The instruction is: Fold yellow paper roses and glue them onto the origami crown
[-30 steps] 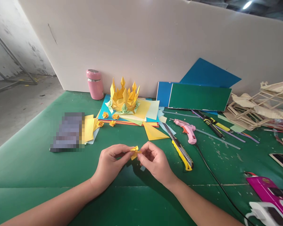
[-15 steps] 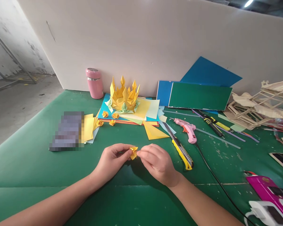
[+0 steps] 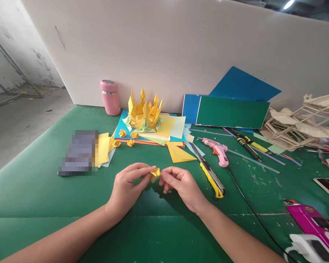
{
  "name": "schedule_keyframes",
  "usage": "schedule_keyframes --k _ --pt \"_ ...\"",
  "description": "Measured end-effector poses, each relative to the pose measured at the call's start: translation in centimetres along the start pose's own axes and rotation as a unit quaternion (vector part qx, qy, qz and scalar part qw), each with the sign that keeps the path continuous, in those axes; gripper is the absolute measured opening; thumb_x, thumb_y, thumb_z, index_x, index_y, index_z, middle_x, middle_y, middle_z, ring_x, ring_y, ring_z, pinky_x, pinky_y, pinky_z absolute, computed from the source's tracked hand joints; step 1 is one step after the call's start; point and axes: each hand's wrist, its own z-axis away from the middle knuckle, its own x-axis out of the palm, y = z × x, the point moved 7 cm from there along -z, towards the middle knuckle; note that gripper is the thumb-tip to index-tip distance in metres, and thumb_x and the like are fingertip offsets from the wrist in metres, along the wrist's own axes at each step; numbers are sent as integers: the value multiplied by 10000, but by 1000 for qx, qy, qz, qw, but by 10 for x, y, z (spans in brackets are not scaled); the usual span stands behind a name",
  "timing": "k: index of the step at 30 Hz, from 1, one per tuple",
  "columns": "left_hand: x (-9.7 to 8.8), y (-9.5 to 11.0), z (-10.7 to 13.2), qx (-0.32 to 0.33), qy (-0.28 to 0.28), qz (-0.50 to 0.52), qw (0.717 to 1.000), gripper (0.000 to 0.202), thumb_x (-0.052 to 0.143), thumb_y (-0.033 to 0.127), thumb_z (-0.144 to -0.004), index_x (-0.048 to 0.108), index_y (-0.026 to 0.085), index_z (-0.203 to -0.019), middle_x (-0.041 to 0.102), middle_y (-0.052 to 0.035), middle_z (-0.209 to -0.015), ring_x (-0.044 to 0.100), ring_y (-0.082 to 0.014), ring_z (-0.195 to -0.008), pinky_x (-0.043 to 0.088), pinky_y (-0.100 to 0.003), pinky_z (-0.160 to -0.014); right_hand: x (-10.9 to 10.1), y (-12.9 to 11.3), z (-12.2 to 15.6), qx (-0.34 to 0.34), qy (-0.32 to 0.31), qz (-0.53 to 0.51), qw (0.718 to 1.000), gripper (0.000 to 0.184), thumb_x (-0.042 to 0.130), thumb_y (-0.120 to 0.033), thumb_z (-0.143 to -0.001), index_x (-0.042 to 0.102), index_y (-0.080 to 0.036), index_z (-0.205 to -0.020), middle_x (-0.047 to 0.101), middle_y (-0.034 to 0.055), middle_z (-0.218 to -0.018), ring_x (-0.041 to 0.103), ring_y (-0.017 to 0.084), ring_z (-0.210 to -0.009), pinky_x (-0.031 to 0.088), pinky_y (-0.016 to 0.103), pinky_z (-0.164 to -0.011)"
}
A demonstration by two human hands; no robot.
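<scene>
Between my two hands is a small folded piece of yellow paper (image 3: 155, 173), held just above the green table. My left hand (image 3: 130, 186) pinches its left side between thumb and fingers. On the other side, the thumb and forefinger of my right hand (image 3: 182, 186) are closed at its right edge, with the other fingers curled below. Beyond my hands lie several small yellow paper roses (image 3: 131, 143). Behind them a yellow origami crown (image 3: 144, 113) with pale green leaf pieces stands on stacked coloured paper (image 3: 120, 134).
A yellow utility knife (image 3: 211, 179) and a pink glue gun (image 3: 219, 149) with a trailing cable lie to the right. Left is a blurred dark flat object (image 3: 79, 151) beside yellow paper sheets (image 3: 102, 149). A pink flask (image 3: 110, 98) stands behind; a power strip (image 3: 308, 219) sits front right.
The yellow paper piece has tilted and risen slightly in my fingers. My right hand has turned, its thumb now on top and its lower fingers loosened.
</scene>
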Motion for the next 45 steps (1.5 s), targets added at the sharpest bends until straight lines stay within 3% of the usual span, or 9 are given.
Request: schedule_keyframes --k 5,12,18,22,29,33,36,38,45 --pt "3 5 2 49 -12 -20 999 241 567 116 -784 755 246 -858 713 -13 -780 655 -110 -643 539 -180 -603 0 0 1 30 14 -35 999 415 795 -518 -542 639 -157 -673 619 -34 -568 531 63 -456 455 213 -512" --pt "12 -3 1 -4 -69 33 997 180 602 195 -796 749 230 -893 737 -42 -886 690 -151 -760 562 -218 -702 -4 0 0 15 33 -49 998 413 819 -492 -513 625 -156 -655 605 -42 -582 528 59 -470 474 208 -510" --pt "15 -12 0 -85 -94 102 987 165 607 268 -787 759 225 -832 741 -52 -861 687 -173 -730 565 -241 -649 -5 2 -2 1 32 -38 999 390 809 -476 -536 622 -157 -663 602 -31 -594 511 65 -480 475 212 -502" --pt "20 -24 2 -211 -105 169 957 183 632 341 -753 733 196 -804 703 -22 -685 625 -138 -553 547 -248 -563 -5 -12 4 -113 55 89 988 217 688 -375 -722 626 -169 -688 611 -6 -623 539 98 -524 473 229 -511" --pt "28 -25 9 -274 -106 257 921 247 681 414 -713 585 190 -759 572 49 -600 524 -88 -480 473 -213 -477 17 -50 39 -463 91 383 794 141 552 -103 -842 606 -185 -741 634 8 -628 563 118 -571 479 249 -581" --pt "31 -24 11 -269 -122 282 913 290 668 443 -734 538 184 -709 542 53 -590 524 -90 -511 461 -220 -516 27 -53 50 -558 69 462 686 145 520 -61 -858 597 -179 -824 665 39 -678 581 137 -606 488 260 -577" --pt "33 -26 11 -277 -136 281 909 303 661 461 -736 552 180 -705 557 49 -587 523 -91 -517 455 -226 -536 32 -53 54 -586 45 493 641 142 505 -64 -866 599 -170 -856 658 43 -670 577 145 -605 492 268 -574" --pt "32 -27 11 -287 -138 269 909 306 660 468 -733 572 177 -697 560 48 -569 518 -91 -512 450 -226 -539 30 -54 51 -572 46 480 664 135 508 -79 -868 597 -172 -828 659 44 -674 582 144 -615 495 266 -584" --pt "32 -25 12 -328 -137 306 883 340 784 405 -584 673 168 -801 663 9 -652 568 -113 -568 503 -257 -603 6 -41 23 -346 92 320 877 113 586 -181 -809 593 -207 -699 619 -6 -631 551 117 -545 478 241 -537"
